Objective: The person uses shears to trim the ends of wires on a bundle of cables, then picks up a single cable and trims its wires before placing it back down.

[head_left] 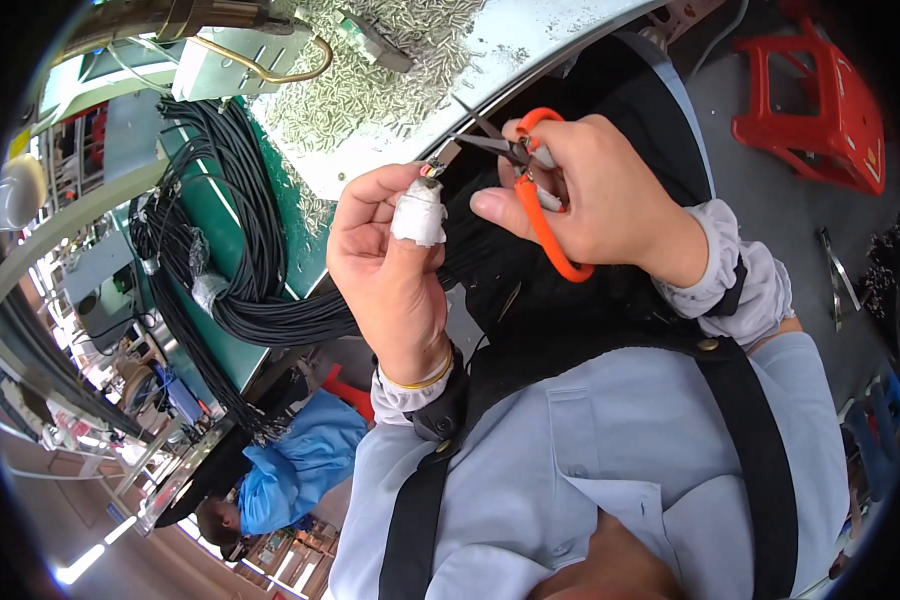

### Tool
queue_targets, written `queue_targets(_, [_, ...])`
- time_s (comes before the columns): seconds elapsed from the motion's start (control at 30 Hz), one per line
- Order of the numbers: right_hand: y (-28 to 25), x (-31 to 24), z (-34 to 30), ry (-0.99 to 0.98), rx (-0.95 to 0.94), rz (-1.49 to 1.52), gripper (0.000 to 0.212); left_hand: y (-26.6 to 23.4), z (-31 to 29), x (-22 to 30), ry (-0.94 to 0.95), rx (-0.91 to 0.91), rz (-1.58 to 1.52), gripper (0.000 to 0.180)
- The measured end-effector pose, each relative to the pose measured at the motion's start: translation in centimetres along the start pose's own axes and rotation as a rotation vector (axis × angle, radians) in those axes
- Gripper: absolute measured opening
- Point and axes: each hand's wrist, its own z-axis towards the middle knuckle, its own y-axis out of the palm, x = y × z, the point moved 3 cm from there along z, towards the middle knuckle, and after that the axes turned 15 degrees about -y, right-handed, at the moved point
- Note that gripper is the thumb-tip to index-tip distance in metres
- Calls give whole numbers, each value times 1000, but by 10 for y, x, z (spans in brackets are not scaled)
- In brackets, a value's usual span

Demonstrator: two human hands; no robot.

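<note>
My left hand is closed in a pinch, its thumb wrapped in white tape. Between the thumb and forefinger it holds a cable end with small coloured wires showing and what looks like a grey metal piece at the tip. My right hand grips a pair of scissors with orange handles, fingers through the loops. The blades are spread apart and point left, close to the cable end. Whether they touch it I cannot tell.
A heap of small metal pieces covers part of the white tabletop. Coils of black cable lie on a green surface at left. A red stool stands at right. Someone in blue is at lower left.
</note>
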Motion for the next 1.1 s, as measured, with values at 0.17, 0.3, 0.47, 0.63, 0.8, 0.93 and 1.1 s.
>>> queue_targets(0.17, [8,0,-4,-42,-11,-192,32,2,0,2,3,33,-8,21])
queue_targets(0.3, [15,1,-3,-73,26,-188,33,4,2,4,4,56,43,21])
queue_targets(0.47, [15,7,2,183,-194,66,33,-2,9,12,-59,96,205,21])
queue_targets(0.63, [13,11,8,166,-87,216,29,-10,37,23,-161,38,202,17])
queue_targets(0.8, [-7,11,50,146,288,324,24,-10,77,31,-173,-110,-172,10])
queue_targets(0.93, [-26,7,91,7,257,19,25,-7,87,32,-149,-2,-150,9])
queue_targets(1.1, [-17,15,106,108,180,128,21,-5,86,40,-140,18,-60,12])
